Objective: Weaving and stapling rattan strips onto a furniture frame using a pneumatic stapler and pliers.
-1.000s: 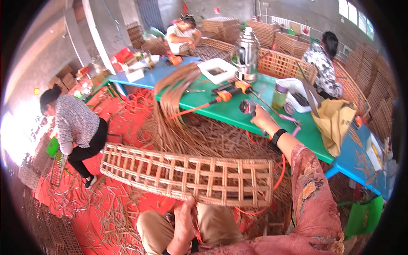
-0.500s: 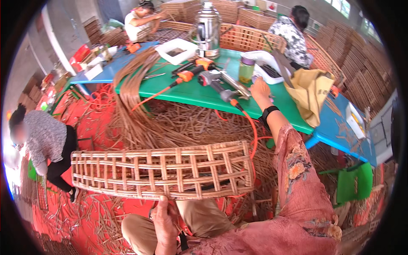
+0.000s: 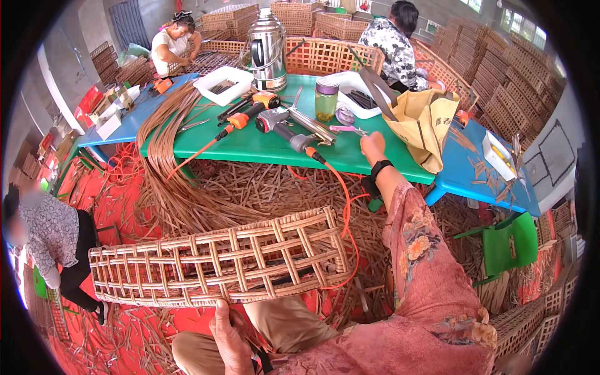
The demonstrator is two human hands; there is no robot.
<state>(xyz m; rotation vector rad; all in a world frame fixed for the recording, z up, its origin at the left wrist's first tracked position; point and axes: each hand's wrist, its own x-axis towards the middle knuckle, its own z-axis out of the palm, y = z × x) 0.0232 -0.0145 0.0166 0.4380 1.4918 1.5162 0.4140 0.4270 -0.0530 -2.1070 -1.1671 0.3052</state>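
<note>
A long, open-lattice woven rattan basket (image 3: 215, 259) lies tilted on its side above my knees. My left hand (image 3: 230, 334) grips its lower edge, thumb outside and fingers largely hidden. Over the front of the green table (image 3: 250, 142) my right hand (image 3: 374, 149) is closed, and what it holds, if anything, is hidden. Just beyond its fingers is a pair of pink-handled scissors (image 3: 342, 129); whether the fingers touch the blades I cannot tell. A jar with a purple lid (image 3: 325, 100) and a crumpled clear bit stand close by.
Air-powered tools (image 3: 287, 131) with orange hoses, a steel flask (image 3: 267, 53), white trays (image 3: 224, 84) and a yellow bag (image 3: 425, 125) crowd the table. Rattan strips (image 3: 169, 134) hang off its left end. Offcuts litter the red floor. A green chair (image 3: 509, 244) stands right; several people work around.
My right hand has drawn back toward the table's front edge, uncovering the pink-handled scissors. The basket's right end tilts up a little more in my left hand. The whole view has shifted.
</note>
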